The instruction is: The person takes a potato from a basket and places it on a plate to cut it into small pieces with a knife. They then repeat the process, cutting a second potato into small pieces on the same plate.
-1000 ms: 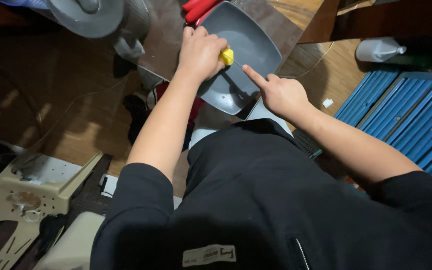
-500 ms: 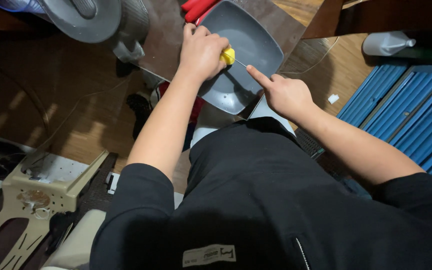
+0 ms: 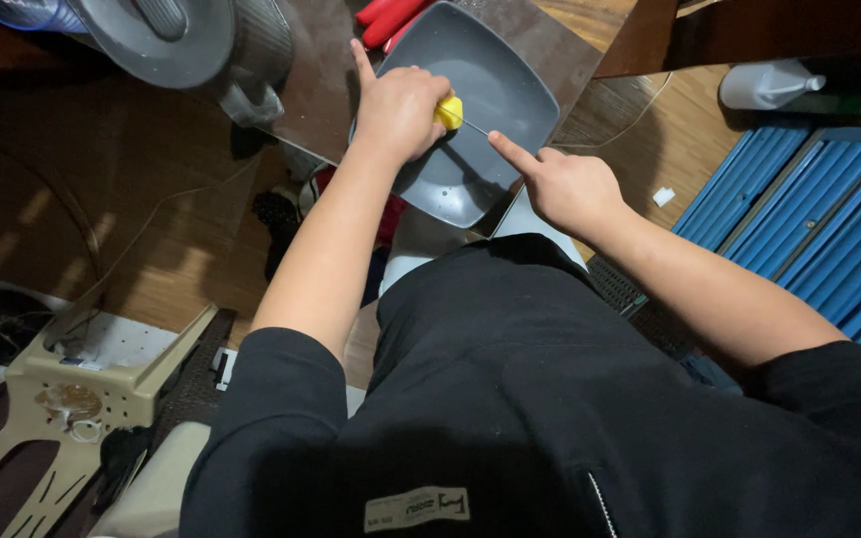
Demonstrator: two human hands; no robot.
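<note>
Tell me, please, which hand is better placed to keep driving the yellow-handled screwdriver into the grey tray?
Left, probably. The left hand is already closed around the yellow-handled screwdriver, its shaft angled into the grey tray. The right hand only points its index finger at the shaft's tip.

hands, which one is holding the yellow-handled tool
The left hand, closed around the yellow-handled tool over the grey tray; the right hand only points one finger.
</note>
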